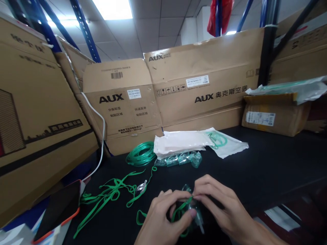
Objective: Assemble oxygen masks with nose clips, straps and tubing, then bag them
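My left hand point(166, 216) is closed around a green elastic strap point(178, 213), with its thumb and index finger near a clear plastic oxygen mask point(198, 217). The mask's narrow spout points down toward me. At the mask's upper edge, the fingertips of my right hand point(219, 200) pinch together on the strap's end and meet the left index finger. The fingers hide much of the mask. Left of my hands lies a loose tangle of green straps point(112, 190), with small silvery metal strips point(141, 186) beside it.
Behind the hands are a coil of green tubing point(140, 153), clear bagged parts point(178, 159) and white packets point(184, 141). A phone point(60, 207) lies at left near a white cable point(103, 136). Cardboard boxes point(127, 115) wall the black table point(230, 170); a smaller box point(276, 115) sits right.
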A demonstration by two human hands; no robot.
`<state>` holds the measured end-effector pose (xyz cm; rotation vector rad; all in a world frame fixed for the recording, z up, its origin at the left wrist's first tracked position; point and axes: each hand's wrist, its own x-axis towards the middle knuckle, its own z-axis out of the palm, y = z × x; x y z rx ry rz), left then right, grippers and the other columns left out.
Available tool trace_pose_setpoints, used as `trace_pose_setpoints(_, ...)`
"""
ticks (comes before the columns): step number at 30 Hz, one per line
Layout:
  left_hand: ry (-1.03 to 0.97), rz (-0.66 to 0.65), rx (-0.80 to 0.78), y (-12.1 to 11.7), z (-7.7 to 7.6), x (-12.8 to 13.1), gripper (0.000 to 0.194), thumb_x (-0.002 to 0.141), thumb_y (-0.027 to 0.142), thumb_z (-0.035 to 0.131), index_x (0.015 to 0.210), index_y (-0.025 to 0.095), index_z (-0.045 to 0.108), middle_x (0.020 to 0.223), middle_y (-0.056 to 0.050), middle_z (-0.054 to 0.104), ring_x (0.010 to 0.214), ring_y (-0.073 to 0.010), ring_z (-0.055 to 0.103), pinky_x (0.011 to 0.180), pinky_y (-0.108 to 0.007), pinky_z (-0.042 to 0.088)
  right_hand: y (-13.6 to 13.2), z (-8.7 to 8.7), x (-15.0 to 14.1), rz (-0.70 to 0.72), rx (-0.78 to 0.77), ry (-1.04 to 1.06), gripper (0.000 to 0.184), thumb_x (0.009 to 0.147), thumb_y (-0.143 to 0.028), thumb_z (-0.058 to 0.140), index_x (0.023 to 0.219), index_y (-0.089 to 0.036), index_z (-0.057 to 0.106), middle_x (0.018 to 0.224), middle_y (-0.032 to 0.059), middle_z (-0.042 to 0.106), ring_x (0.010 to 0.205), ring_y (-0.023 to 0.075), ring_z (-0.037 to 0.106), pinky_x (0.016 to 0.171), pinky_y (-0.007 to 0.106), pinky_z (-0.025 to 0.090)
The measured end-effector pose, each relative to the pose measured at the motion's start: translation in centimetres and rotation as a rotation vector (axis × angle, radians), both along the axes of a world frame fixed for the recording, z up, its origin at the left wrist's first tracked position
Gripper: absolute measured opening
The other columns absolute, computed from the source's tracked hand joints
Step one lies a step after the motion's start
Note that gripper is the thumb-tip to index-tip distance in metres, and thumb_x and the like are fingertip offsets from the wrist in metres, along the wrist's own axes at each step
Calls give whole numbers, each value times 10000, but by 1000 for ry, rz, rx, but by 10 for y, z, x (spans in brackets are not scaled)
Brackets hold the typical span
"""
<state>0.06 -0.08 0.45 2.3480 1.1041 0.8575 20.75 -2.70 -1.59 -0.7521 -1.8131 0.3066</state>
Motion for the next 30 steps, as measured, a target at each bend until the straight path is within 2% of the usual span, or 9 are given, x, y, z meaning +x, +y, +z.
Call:
trace_pose_setpoints(4,-23,60,44,-4,2,4,167,878,221,699,1000,330,737,817,61,731,662,-178,577,867,-368,477,-2,6,6,-40,36,0,194,1017,-72,532,1033,-253,600,952,22,645,849,150,656,764,245,521)
trace_pose_setpoints(8,-42,131,84,-8,2,5,194,867,175,699,978,330,732,783,71,705,680,-180,568,981,-441,426,-6,17,18,-156,55,34,161,1009,-94,559,1000,-247,607,932,10,645,845,140,660,766,230,514)
trace_pose_setpoints(11,-79,114,98,-9,2,3,197,872,178,695,992,330,731,799,57,704,747,-201,596,976,-452,429,-9,22,23,-208,57,84,163,1011,-103,556,992,-256,611,928,2,648,858,138,668,765,222,521)
trace_pose_setpoints(13,-98,83,107,-8,1,1,179,887,198,697,1001,331,733,819,44,710,800,-216,619,934,-429,453,-11,23,23,-183,52,57,158,1010,-117,564,995,-265,615,931,-5,660,865,135,678,771,211,534)
trace_pose_setpoints(17,-140,38,86,-5,-1,-1,144,928,224,684,1016,334,713,924,48,765,891,-224,669,950,-412,446,-9,17,22,-151,-23,-22,155,1008,-208,603,1126,-308,612,995,-10,710,923,146,720,811,203,589)
trace_pose_setpoints(20,-226,28,-34,-2,-2,-1,160,927,197,656,1038,311,648,947,50,804,956,-232,712,1013,-418,426,-5,11,24,-210,-65,-55,266,1024,-224,564,1267,-331,569,1080,11,727,977,152,745,861,216,617)
trace_pose_setpoints(22,-311,15,-155,-1,-4,-1,163,921,194,639,1047,288,593,912,36,813,909,-223,738,975,-391,463,-3,8,24,-187,-23,-198,389,1006,-168,549,1359,-331,543,1226,48,708,1103,172,733,937,243,610)
trace_pose_setpoints(26,-508,-70,-386,1,-9,0,231,905,306,713,1035,248,531,843,-12,800,772,-202,743,761,-300,540,-4,3,21,-96,176,-484,692,885,14,461,1512,-279,461,1540,135,513,1390,228,568,1042,282,558)
trace_pose_setpoints(30,-613,-152,-569,1,-12,5,364,862,454,782,1012,227,540,794,-16,758,609,-153,666,563,-231,514,-2,-2,17,-63,248,-544,797,862,78,392,1572,-284,386,1625,131,412,1471,231,466,1104,315,509)
